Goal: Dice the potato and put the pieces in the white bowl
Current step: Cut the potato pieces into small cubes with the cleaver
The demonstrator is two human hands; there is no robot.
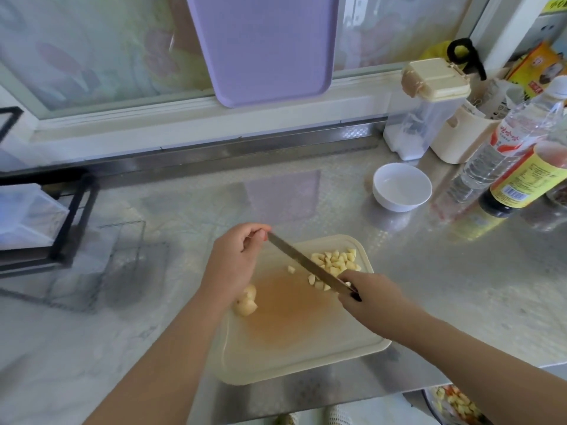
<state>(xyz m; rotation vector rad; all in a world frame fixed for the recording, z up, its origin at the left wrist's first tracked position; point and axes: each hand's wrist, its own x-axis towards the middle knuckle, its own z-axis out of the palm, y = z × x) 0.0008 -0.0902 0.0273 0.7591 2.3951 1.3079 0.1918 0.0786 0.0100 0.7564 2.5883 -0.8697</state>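
A cream cutting board lies on the steel counter. A pile of diced potato sits at its far right corner, with a few loose cubes beside the blade. Larger uncut potato chunks lie at the board's left edge, partly under my left wrist. My right hand grips the handle of a knife, whose blade slants across the board above the cubes. My left hand has curled fingers, and its thumb and forefinger pinch the blade's tip. The white bowl stands empty beyond the board, to the right.
Bottles and a lidded clear container crowd the counter's back right. A purple tray leans on the window. A black wire rack stands at left. Another dish of chopped food shows below the counter's front edge.
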